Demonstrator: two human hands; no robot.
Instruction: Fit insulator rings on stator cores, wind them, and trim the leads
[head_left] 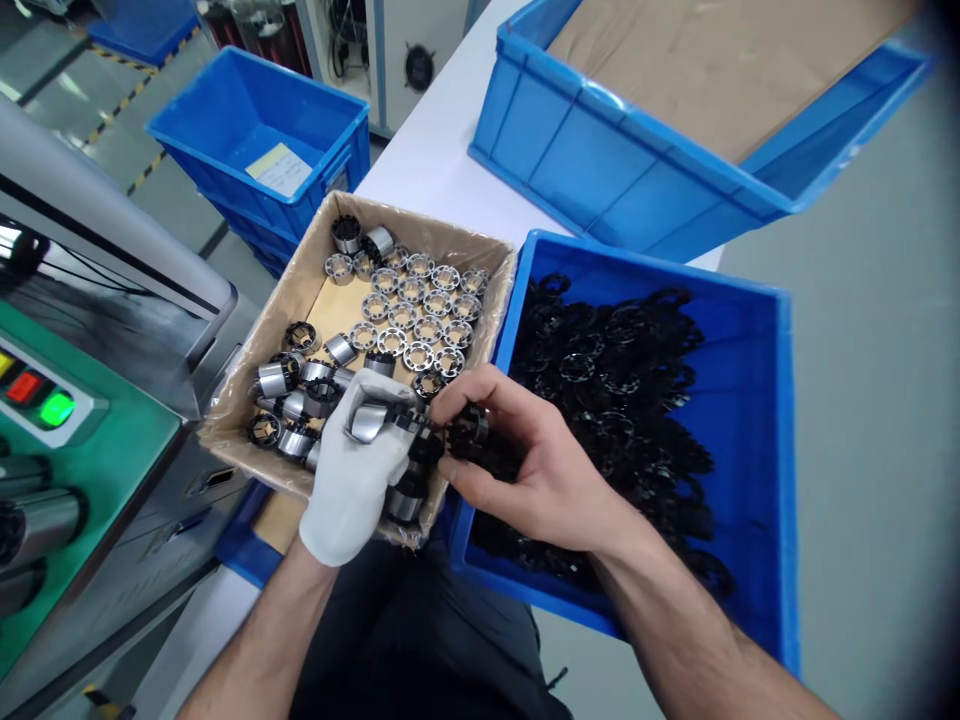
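Note:
My left hand, in a white glove, is closed around a silver metal ring core that has a black slotted part at its right end. My bare right hand pinches a black plastic slotted ring between thumb and fingers, close beside the core. Whether the two parts touch is hard to make out. Both hands are over the right front of a lined cardboard box, which holds rows of bare silver ring cores and a jumble of cores with black ends.
Right of the box, a blue bin holds a heap of black plastic rings. Behind it stands another blue bin with brown cardboard. Stacked blue crates are at back left. A green machine panel with lit buttons is at left.

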